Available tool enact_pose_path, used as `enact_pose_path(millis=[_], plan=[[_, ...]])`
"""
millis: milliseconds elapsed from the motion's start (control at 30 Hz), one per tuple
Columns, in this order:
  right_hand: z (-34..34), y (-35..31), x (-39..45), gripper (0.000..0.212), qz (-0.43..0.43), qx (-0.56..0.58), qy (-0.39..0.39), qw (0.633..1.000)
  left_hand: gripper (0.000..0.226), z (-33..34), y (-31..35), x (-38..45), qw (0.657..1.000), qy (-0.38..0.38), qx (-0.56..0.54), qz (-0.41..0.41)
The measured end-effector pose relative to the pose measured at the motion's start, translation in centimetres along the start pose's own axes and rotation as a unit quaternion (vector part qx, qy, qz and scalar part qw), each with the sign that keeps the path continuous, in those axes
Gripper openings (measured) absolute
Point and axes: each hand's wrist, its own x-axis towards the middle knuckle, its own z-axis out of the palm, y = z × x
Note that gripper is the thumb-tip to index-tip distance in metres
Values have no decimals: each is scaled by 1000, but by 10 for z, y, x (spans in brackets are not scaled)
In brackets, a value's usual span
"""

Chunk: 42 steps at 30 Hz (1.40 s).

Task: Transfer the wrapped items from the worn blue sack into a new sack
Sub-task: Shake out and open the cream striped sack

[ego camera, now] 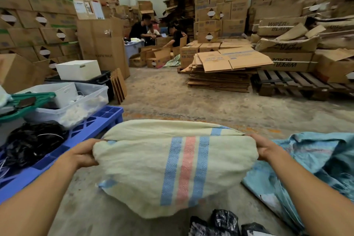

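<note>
**New sack held open at both edges above the warehouse floor**

The new sack [172, 168], cream woven cloth with two blue stripes either side of a pink one, is stretched between both hands in the lower middle of the view, its mouth edge pulled wide and its body hanging toward the concrete floor [172, 97]. The left hand [84, 152] grips the left edge of the mouth, fingers curled over the cloth and bunching it. The right hand [265, 147] grips the right edge in the same way, fingers wrapped round the hem. The far lip of the mouth stands slightly apart from the near one.

The worn blue sack [310, 168] lies crumpled on the floor just to the right, beside the right forearm, with frayed threads along its near side. Black wrapped items [224, 220] lie on the floor at the bottom edge, below the hanging sack.

To the left a blue plastic pallet [92, 126] carries a black plastic bag [32, 140] and clear tubs [84, 99]. Across the floor are a stack of flattened cartons [224, 71], a wooden pallet [295, 84] and walls of stacked cardboard boxes [34, 15]. Far back, several people [153, 30] sit among open boxes.
</note>
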Motion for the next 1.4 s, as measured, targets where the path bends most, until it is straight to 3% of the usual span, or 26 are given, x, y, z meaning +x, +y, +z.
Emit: enact_pose_path(millis=[100,200,267,333,467,533,600,733,833,900,933,1033,1100,1133,1200,1300,1367,1400], plan=[[-21,-14,-10,62,-10,-47,-65,997,35,-19,20,-12,994,-87,-24,64],[-36,-23,-11,74,-33,-10,-82,996,50,-30,32,-23,939,-278,-72,188],[-38,-25,-12,76,-52,9,-75,996,63,-40,40,-21,905,-365,-126,182],[-38,-24,-12,75,-82,13,-81,993,71,-42,38,-14,908,-341,-127,208],[-28,-29,-15,57,-125,11,-91,988,53,-23,45,-19,930,-148,-170,291],[-24,-32,-15,80,-138,-43,-78,986,33,-3,45,-24,940,-106,-204,251],[-25,-37,-11,97,-153,-138,-54,977,23,2,47,-21,948,-66,-131,281],[-19,-44,-11,61,-209,-305,-33,928,41,9,53,-11,959,6,22,282],[-2,-33,-10,72,-207,-396,-53,893,44,38,53,-16,961,0,24,275],[11,-13,-1,84,-236,-471,-28,849,44,58,55,-19,962,-14,21,272],[18,0,6,79,-271,-523,2,808,44,67,55,-19,963,-22,16,270],[39,35,18,22,-336,-668,206,631,34,84,58,-17,963,-25,53,263],[46,40,17,16,-318,-723,304,534,35,83,60,-11,951,44,160,262],[47,36,15,18,-315,-730,330,508,42,79,60,-8,928,95,245,264],[39,23,8,22,-339,-697,363,517,44,68,60,-9,834,159,438,295],[12,6,-7,25,-378,-573,433,584,33,43,59,-13,615,269,662,333],[-2,-1,-13,19,-395,-514,465,603,35,37,59,-15,456,322,766,319],[-3,-4,-13,17,-405,-484,473,615,38,39,57,-15,419,328,782,325]])
